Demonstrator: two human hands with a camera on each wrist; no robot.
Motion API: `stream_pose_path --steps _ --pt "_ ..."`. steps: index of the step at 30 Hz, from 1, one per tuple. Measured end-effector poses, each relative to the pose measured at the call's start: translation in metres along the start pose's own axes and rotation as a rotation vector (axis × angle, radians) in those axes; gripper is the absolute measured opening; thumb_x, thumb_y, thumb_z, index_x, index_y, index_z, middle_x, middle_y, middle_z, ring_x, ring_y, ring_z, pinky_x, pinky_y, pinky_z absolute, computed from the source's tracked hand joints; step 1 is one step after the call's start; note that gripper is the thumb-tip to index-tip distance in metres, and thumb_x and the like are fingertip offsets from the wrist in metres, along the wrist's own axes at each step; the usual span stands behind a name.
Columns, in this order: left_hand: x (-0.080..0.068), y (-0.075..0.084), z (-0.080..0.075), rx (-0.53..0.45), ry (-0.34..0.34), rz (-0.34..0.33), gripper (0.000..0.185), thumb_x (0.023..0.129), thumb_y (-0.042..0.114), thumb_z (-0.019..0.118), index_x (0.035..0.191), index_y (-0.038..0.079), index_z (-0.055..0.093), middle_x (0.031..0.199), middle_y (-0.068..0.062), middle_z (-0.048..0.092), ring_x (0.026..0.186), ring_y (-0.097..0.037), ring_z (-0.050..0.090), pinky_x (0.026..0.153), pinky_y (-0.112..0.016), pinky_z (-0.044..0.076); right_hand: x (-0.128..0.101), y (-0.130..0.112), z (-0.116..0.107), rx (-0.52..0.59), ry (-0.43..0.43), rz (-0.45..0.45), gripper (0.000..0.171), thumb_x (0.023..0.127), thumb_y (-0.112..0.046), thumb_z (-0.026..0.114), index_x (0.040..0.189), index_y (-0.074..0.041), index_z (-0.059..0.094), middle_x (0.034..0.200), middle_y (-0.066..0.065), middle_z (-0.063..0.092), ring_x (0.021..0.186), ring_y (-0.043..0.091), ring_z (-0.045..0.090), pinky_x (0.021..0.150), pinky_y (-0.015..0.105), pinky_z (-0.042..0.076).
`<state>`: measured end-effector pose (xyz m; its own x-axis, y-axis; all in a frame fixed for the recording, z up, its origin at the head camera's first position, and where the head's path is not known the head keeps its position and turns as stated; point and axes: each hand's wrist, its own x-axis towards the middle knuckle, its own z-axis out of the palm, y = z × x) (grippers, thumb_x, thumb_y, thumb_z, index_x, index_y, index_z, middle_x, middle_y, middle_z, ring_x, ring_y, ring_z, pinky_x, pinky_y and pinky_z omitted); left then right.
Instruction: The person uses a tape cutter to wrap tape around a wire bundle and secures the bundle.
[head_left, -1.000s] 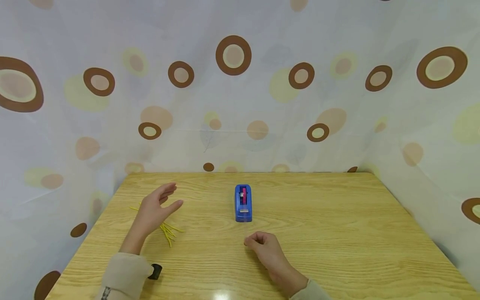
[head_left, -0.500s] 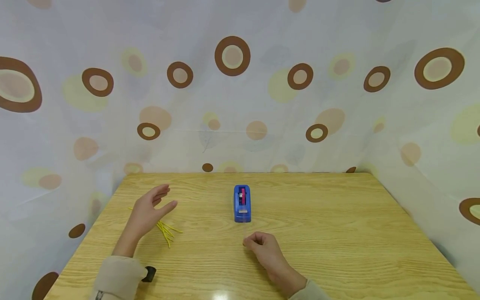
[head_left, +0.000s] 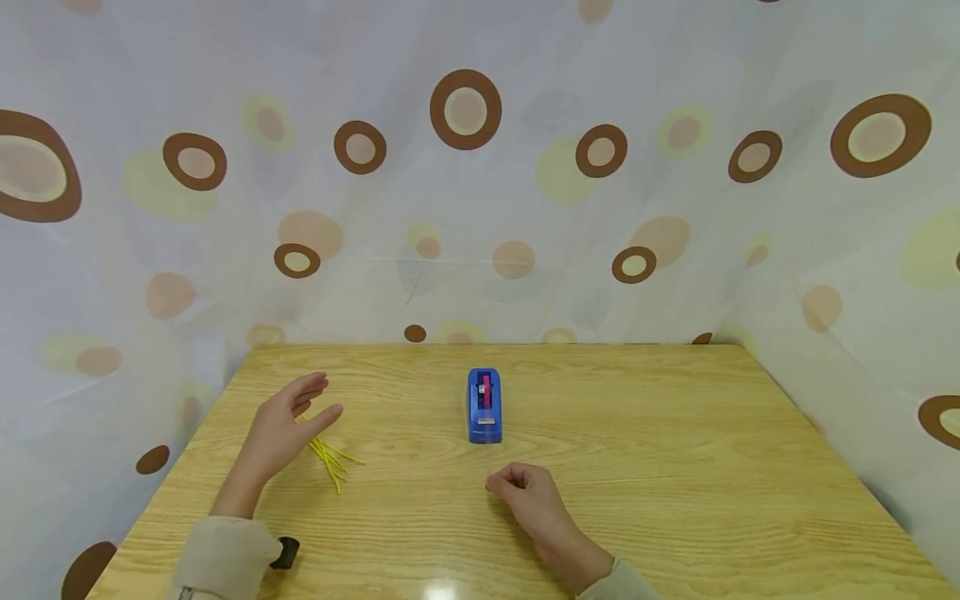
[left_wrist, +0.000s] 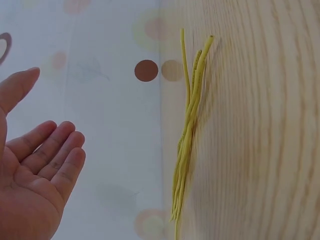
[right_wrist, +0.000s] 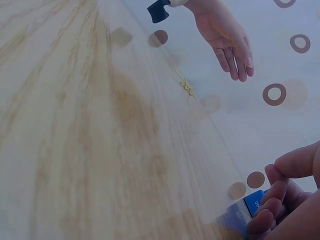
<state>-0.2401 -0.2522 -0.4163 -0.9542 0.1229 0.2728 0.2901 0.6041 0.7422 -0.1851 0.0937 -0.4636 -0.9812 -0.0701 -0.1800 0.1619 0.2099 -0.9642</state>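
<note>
Tape of clear, thin plastic (head_left: pixel 490 457) is seen faintly between the front of a blue plastic dispenser with a pink core (head_left: pixel 486 414) and the bare right hand (head_left: pixel 538 507). The dispenser is set midway along the far edge of the pale wood-grain worktop (head_left: pixel 675 467). Thumb and forefinger of the right hand are pressed together, judged to be clamped on the tape's loose end. Fingers of the left hand (head_left: pixel 276 435) are held apart from the thumb, with nothing gripped, near the left edge, beside a loose bundle of thin yellow strands (head_left: pixel 327 457).

Risks (judged): the dispenser is steadied by neither hand, so it could be dragged or tipped toward the near edge by a hard pull. If the pull were slackened, the tape could be curled and stuck to itself or to the worktop. The strands could be scattered by a low sweep of the left hand.

Limits: the tape's end is covered by the fingers. In the right wrist view the dispenser is partly blocked by the same hand and cut by the frame. Part of the bundle is masked by the left hand in the head view; the near edge is out of frame.
</note>
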Motion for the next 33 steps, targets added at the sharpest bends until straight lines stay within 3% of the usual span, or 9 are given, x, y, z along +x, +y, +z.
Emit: stream_pose_path --steps 11,18,25,33 --pt "-0.001 -0.013 -0.006 -0.025 -0.027 0.006 0.063 0.083 0.041 0.063 0.136 0.016 0.039 0.132 -0.004 0.046 0.121 -0.023 0.042 0.096 -0.038 0.035 0.000 0.000 -0.001 0.001 0.001 -0.010 0.017 0.086 -0.018 0.062 0.082 -0.002 0.065 0.075 0.001 0.053 0.070 0.015 0.043 0.059 0.027 0.037" --pt "-0.002 -0.025 -0.008 -0.083 -0.045 0.077 0.056 0.087 0.024 0.062 0.136 0.010 0.039 0.133 -0.011 0.044 0.121 -0.025 0.041 0.096 -0.035 0.034 0.000 0.001 -0.001 0.009 -0.004 -0.003 0.017 0.086 -0.018 0.063 0.082 -0.002 0.064 0.077 0.001 0.053 0.072 0.015 0.044 0.061 0.027 0.037" --pt "-0.006 -0.036 -0.011 -0.075 -0.086 0.126 0.056 0.088 0.022 0.060 0.136 0.005 0.037 0.135 -0.013 0.042 0.122 -0.029 0.039 0.095 -0.039 0.033 0.000 0.003 -0.001 0.011 -0.025 0.015 0.019 0.087 -0.020 0.062 0.087 -0.001 0.064 0.081 0.002 0.055 0.074 0.015 0.044 0.063 0.029 0.038" --pt "-0.009 -0.042 -0.014 -0.040 -0.142 0.119 0.055 0.087 0.005 0.060 0.136 0.003 0.037 0.136 -0.014 0.040 0.123 -0.031 0.037 0.097 -0.041 0.030 0.000 0.002 -0.002 0.010 -0.018 0.005 0.019 0.086 -0.020 0.063 0.085 -0.001 0.065 0.082 0.003 0.056 0.074 0.015 0.045 0.063 0.029 0.039"
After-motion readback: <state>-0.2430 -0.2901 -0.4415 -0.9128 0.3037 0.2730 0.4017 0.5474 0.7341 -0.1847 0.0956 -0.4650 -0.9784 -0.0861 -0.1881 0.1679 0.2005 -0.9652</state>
